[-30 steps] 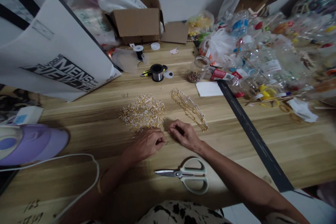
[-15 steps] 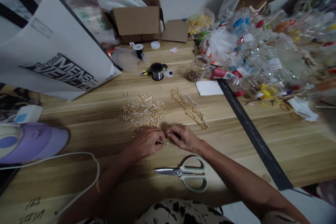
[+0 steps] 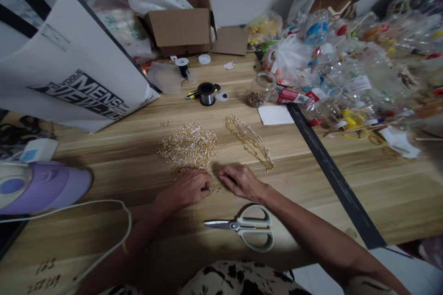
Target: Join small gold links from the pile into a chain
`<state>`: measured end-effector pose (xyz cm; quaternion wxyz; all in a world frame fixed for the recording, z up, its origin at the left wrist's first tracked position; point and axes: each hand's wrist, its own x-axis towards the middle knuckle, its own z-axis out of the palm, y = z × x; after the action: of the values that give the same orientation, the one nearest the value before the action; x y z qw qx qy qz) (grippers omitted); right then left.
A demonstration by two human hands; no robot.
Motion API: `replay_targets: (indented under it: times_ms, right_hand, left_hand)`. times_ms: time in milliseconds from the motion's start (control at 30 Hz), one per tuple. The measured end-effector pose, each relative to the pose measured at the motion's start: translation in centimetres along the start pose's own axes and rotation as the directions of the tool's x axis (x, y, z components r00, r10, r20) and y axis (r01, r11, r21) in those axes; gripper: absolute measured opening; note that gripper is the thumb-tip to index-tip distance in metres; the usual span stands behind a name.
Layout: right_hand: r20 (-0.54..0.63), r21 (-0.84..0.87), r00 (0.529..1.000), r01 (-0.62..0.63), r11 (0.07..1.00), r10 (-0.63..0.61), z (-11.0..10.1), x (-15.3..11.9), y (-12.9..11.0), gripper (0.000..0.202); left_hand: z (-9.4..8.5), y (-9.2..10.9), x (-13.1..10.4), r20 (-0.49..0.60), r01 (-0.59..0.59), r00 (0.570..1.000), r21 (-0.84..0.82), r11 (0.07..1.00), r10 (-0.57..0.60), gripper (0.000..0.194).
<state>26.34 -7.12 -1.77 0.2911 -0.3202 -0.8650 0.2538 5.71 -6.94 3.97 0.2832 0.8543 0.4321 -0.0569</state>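
My left hand (image 3: 189, 187) is closed at the near edge of a loose pile of gold and clear beaded links (image 3: 190, 145). From its fingertips a short beaded chain (image 3: 216, 190) reaches right toward the other hand. My right hand (image 3: 241, 181) rests just to the right, its fingers curled together in a pinch; what they hold, if anything, is too small to make out. A small gap separates the two hands. Beyond the right hand, several gold chains (image 3: 251, 144) lie stretched out on the wooden table (image 3: 304, 184). Scissors with pale handles (image 3: 242, 226) lie near my body.
A spool of silver wire (image 3: 207, 94) and a glass jar of beads (image 3: 261, 90) stand farther back. At left are a paper bag (image 3: 79, 69) and a purple device (image 3: 51, 186) beside a white cable (image 3: 128, 221). Plastic bottles (image 3: 360, 73) crowd the right.
My left hand has turned and shifted slightly left, away from the right hand. More of the short beaded chain shows past its fingers. My right hand has barely moved.
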Motion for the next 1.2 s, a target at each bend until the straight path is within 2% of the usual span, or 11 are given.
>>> replay_targets:
  times_ms: [300, 700, 933, 1200]
  right_hand:
    - [0.004, -0.004, 1.000, 0.006, 1.000, -0.006, -0.2, 0.1, -0.3, 0.013]
    - [-0.020, -0.005, 1.000, -0.015, 1.000, 0.015, -0.2, 0.1, -0.3, 0.011]
    - [-0.011, 0.000, 1.000, -0.009, 1.000, 0.009, -0.2, 0.2, -0.3, 0.012]
    - [0.007, 0.008, 1.000, -0.025, 1.000, 0.025, -0.3, 0.1, -0.2, 0.013]
  left_hand:
    - [-0.5, 0.2, -0.2, 0.033, -0.004, 0.999, -0.002, 1.000, 0.004, 0.007]
    - [-0.5, -0.3, -0.4, 0.039, -0.080, 0.996, -0.039, 0.996, 0.081, 0.010]
    - [-1.0, 0.5, -0.4, -0.003, -0.064, 0.998, -0.062, 0.996, 0.064, 0.011]
    - [0.1, 0.3, 0.1, -0.012, -0.133, 0.991, -0.051, 0.990, 0.133, 0.008]
